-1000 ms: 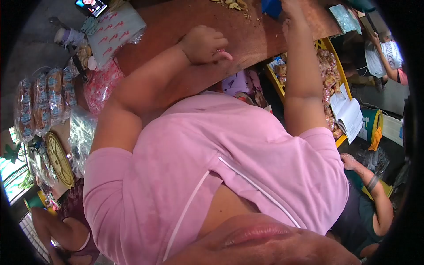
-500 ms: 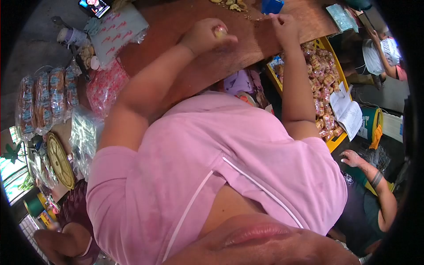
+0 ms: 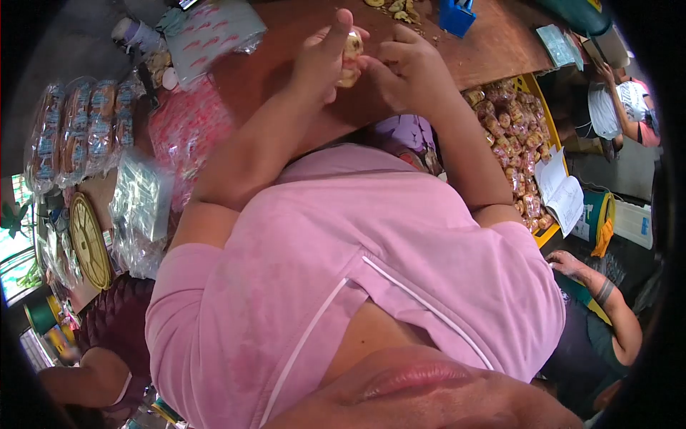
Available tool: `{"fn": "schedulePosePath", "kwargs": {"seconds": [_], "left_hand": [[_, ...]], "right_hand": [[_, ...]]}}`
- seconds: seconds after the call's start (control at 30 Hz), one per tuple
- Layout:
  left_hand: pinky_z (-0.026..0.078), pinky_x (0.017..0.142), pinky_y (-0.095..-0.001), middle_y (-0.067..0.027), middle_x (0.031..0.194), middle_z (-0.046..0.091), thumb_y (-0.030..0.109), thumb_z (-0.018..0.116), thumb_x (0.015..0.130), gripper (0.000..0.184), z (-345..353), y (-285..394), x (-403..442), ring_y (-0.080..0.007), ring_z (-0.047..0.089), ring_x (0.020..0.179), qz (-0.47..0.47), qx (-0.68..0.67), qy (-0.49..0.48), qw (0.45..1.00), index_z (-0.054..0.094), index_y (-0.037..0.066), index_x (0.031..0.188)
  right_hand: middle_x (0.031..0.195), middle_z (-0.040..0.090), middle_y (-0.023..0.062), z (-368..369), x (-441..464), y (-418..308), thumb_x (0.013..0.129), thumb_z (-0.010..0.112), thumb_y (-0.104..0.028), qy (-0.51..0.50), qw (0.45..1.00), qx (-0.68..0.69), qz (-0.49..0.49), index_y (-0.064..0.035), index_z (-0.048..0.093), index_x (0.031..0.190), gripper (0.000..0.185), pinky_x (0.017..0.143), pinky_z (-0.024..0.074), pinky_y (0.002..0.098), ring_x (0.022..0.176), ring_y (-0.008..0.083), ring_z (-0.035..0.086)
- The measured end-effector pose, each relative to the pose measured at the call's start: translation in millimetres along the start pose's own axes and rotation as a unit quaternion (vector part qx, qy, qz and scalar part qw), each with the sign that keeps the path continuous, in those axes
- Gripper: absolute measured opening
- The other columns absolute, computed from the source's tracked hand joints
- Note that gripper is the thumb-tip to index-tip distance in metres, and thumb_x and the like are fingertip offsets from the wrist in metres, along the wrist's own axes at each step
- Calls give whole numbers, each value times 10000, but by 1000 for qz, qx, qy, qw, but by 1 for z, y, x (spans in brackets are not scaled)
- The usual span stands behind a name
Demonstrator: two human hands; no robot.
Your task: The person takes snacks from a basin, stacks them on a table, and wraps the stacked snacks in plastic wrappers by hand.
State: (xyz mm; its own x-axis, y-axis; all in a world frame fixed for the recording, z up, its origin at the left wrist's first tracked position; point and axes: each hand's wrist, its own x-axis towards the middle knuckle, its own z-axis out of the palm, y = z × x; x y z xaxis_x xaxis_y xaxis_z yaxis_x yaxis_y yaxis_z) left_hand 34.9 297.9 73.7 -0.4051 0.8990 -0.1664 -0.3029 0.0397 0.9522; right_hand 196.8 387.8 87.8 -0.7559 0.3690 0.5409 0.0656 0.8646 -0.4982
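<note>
My left hand (image 3: 323,63) is wrapped round a small clear packet of bread pieces (image 3: 349,61) with red print, held upright above the brown table (image 3: 279,28). My right hand (image 3: 409,70) has its fingers curled, and its thumb and forefinger pinch at the right side of that packet. Whether a strip of tape is between those fingertips is too small to tell. Beyond my right hand stands a blue tape dispenser (image 3: 456,18).
A yellow crate (image 3: 547,118) of similar packets stands to the right, with an open notebook (image 3: 561,189) on its edge. Loose bread pieces (image 3: 400,8) lie at the back. Printed plastic bags (image 3: 214,36) and bagged loaves (image 3: 75,136) are at left. Other people are on both sides.
My right hand has come from beside the tape dispenser down and left to the packet. My left hand has turned, so the packet shows more fully.
</note>
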Motion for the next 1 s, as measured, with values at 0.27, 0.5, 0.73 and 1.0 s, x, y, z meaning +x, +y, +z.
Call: {"fn": "schedulePosePath", "kwargs": {"seconds": [0.27,0.5,0.73,1.0], "left_hand": [[546,576,-287,-37,766,601,815,631,822,829,-16,0,-13,-129,614,623,31,-128,-51,990,654,7,1004],[511,539,-267,-26,753,600,742,655,875,697,-20,-14,-6,-104,599,607,83,-66,17,994,677,51,963],[491,514,-244,-33,778,617,737,649,878,709,-14,-3,-31,-94,586,601,59,-95,-34,993,668,34,966],[548,615,-290,-59,841,650,891,489,824,888,-12,-10,-36,-141,632,673,-50,-230,-106,966,663,39,1004]], "right_hand": [[841,506,97,0,-16,13,910,788,-266,15,995,53,85,2,615,799,338,656,444,370,738,245,539],[874,559,127,-8,-8,-53,868,791,-288,-30,997,39,-54,-40,673,844,276,675,475,440,772,337,568],[894,605,131,2,3,-36,869,764,-246,-52,998,-30,-20,-76,751,862,170,731,506,466,838,338,595],[863,579,58,11,-5,-21,838,861,-214,-38,991,101,81,-49,584,764,330,695,481,343,770,209,595]]}}
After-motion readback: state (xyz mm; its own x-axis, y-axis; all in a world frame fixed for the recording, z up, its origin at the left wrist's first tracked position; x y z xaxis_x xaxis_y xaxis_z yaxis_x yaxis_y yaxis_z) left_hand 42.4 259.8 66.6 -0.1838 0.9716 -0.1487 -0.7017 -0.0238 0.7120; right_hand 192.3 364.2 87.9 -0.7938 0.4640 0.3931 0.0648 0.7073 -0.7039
